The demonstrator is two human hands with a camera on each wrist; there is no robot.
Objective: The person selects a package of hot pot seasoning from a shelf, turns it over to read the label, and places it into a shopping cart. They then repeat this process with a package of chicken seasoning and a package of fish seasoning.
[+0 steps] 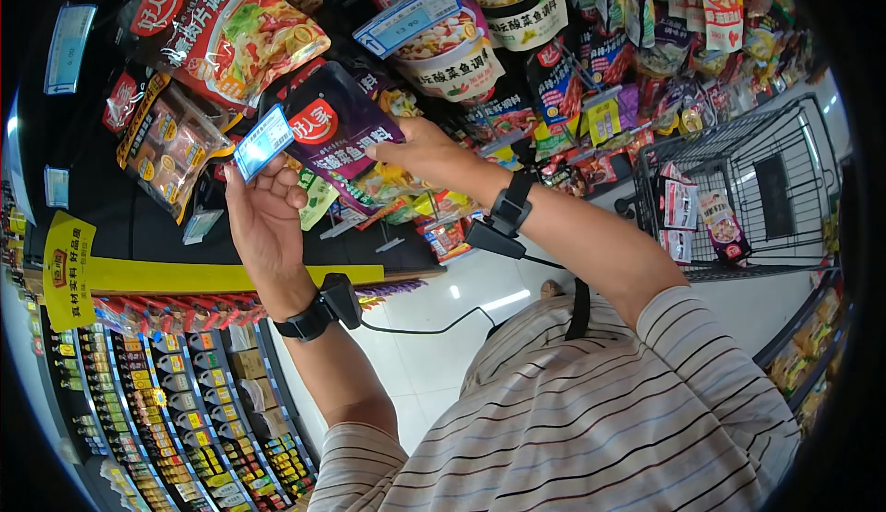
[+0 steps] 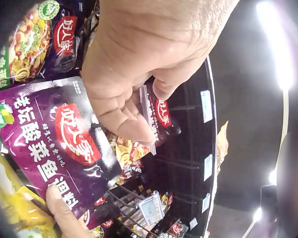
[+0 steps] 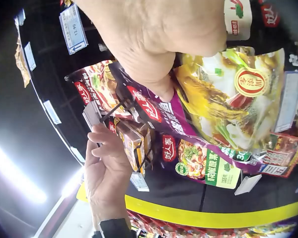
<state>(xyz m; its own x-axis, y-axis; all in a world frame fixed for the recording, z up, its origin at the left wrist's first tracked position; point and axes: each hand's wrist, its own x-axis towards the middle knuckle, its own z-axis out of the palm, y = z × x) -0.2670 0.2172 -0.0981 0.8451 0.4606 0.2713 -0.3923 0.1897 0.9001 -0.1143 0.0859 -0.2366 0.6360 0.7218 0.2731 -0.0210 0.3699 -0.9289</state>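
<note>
My right hand (image 1: 429,152) grips a purple seasoning packet (image 1: 337,134) by its side, with the thumb across the printed front. The packet's purple front (image 2: 52,144) faces the left wrist view, and its yellow food picture (image 3: 233,99) shows in the right wrist view. My left hand (image 1: 268,212) pinches a blue-and-white price tag (image 1: 265,143) at the front of a hanging hook, beside the packet. In the left wrist view the tag (image 2: 148,119) appears edge-on between thumb and curled fingers. The right wrist view shows the left fingertips at the tag's lower end.
A large red seasoning packet (image 1: 221,32) and a packet with a clear front (image 1: 171,148) hang at the left. More packets on hooks fill the rack, with price tags (image 1: 409,18) sticking out. A shopping cart (image 1: 738,189) holding several packets stands at right. Bottle shelves (image 1: 175,401) lie lower left.
</note>
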